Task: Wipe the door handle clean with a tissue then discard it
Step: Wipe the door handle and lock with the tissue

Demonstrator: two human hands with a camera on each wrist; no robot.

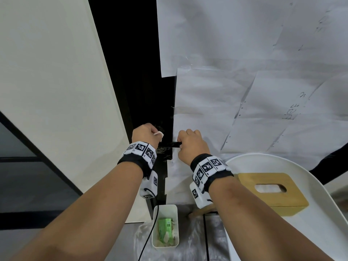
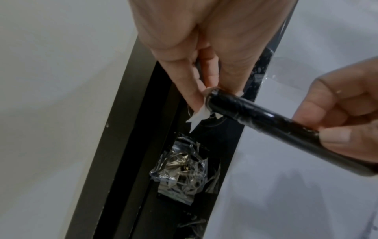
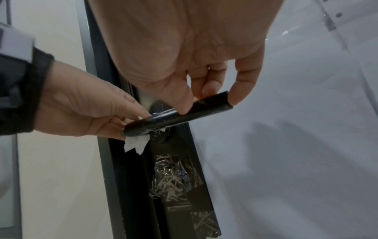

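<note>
On the left I see the pale wall panel (image 1: pixel 56 81), and beside it the black door frame (image 1: pixel 135 72) running up the scene. My left hand (image 1: pixel 146 135) is up at the frame, its grip closed around a small crumpled white tissue (image 2: pixel 199 114); thumb and fingers pinch it against the near, rounded end of the glossy black bar-shaped door handle (image 2: pixel 266 122). In the left wrist view a torn corner of the tissue sticks out below the fingers (image 2: pixel 190 90), touching the handle's end. Just under the handle, a patch of crinkled clear tape (image 3: pixel 174 177) covers the lock area on the black strip.

Moving right, my right hand (image 1: pixel 190 146) has its grip closed on the far end of the same handle: in the right wrist view the thumb sits on the front of the bar and the fingertips (image 3: pixel 241 90) curl over its tip. The handle lies roughly level between the two hands. Behind it the door is covered with white paper sheets (image 1: pixel 244 72) taped in overlapping layers.

Low in the head view, between my forearms, a white rectangular bin (image 1: pixel 156 213) stands on the floor, holding a green packet (image 1: pixel 164 228) and some crumpled white scraps. Further right, a wooden tissue box with an oval slot (image 1: pixel 273 193) rests on a round white tabletop (image 1: pixel 310 232).
</note>
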